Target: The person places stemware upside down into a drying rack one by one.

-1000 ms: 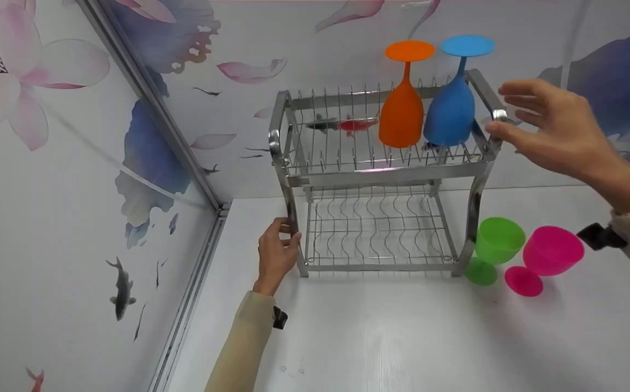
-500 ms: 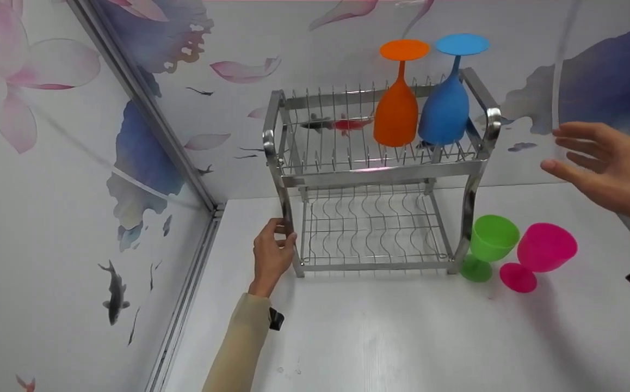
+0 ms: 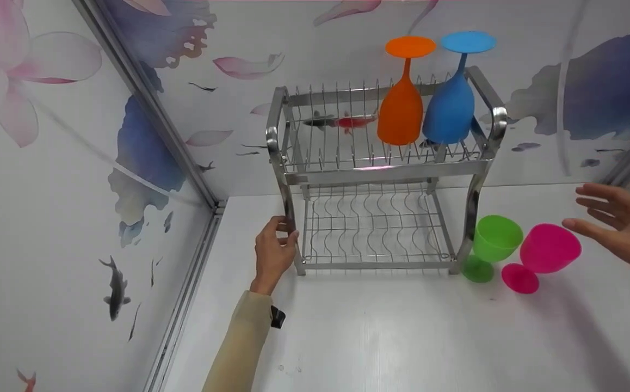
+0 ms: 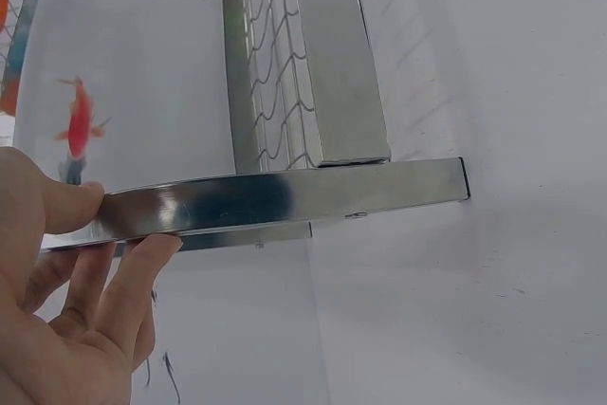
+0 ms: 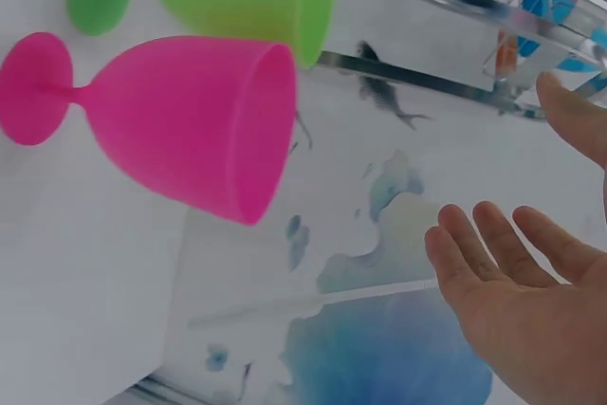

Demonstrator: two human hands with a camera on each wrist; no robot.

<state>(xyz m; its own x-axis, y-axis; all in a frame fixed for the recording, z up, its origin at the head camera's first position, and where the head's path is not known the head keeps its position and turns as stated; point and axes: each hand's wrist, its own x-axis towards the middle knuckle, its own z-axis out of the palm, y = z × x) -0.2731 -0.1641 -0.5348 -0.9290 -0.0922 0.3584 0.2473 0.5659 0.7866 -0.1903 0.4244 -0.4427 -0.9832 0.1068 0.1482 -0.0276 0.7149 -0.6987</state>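
Note:
My left hand (image 3: 275,249) pinches the left front leg of a two-tier metal dish rack (image 3: 372,173), thumb on one side and fingers on the other; the left wrist view shows this grip on the flat leg (image 4: 218,204). On the upper tier, an orange goblet (image 3: 400,111) and a blue goblet (image 3: 450,111) stand upside down. My right hand (image 3: 622,228) hovers with fingers spread, holding nothing, just right of a pink goblet (image 3: 550,249). A green goblet (image 3: 498,239) stands upright between the pink one and the rack's right leg.
The rack's lower tier (image 3: 375,228) has wavy wires. Behind it rises a white wall (image 3: 249,120) printed with fish and petals, and a second printed panel (image 3: 65,218) stands at the left. Everything rests on a white tabletop (image 3: 380,326).
My right hand has moved away from the rack's upper right corner, rightward and down toward the pink goblet. The left hand keeps its hold on the leg, and the goblets stay put.

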